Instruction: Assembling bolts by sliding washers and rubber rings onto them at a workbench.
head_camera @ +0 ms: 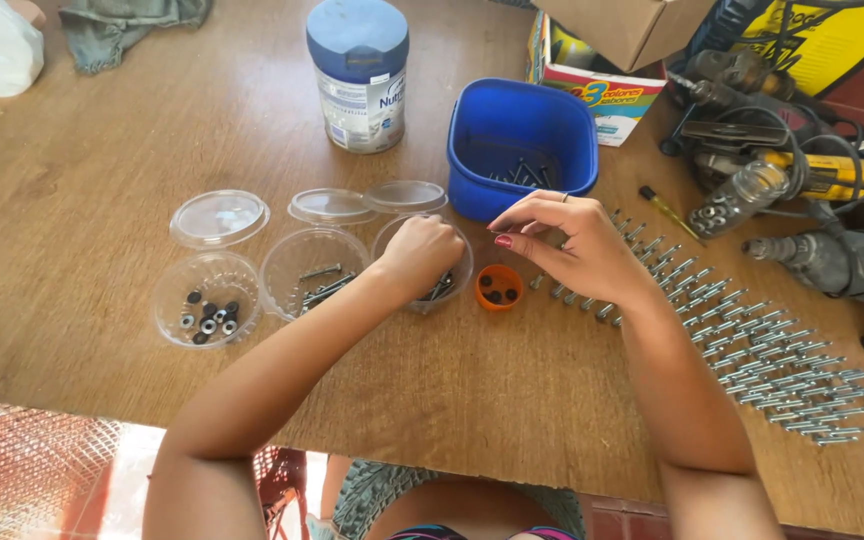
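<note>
Bolts [752, 345] lie in neat rows on the right side of your wooden counter [102, 160], side by side like little soldiers. Your right hand [572, 245] hovers just over the near end of those rows. Its fingers are bent and pinched close together at the tips, but you cannot tell if something tiny sits between them.

Your left hand [420, 252] is curled into a loose fist and dips into a clear plastic cup [457, 262] with dark screws inside. Whether it grips any of them is hidden.

Just beside that cup, between your two hands, sits a small orange cap [499, 287] with dark bits in it. To the left stand two more clear cups: the middle cup [304, 262] holds long screws, and the far-left cup [202, 298] holds round washers. Three clear lids [219, 217] lie behind the cups.

Behind your hands is a blue square tub [522, 130] with a few screws at the bottom. Left of it stands a round tin [357, 75] with a blue lid and a pale label. Right of the tub, at the top edge, is a small box [597, 95] printed in bright colours, with a brown cardboard box [632, 25] partly over it. A yellow and black sign [822, 40] leans in the top right corner, above a heap of power drills [832, 260] and cables.
</note>
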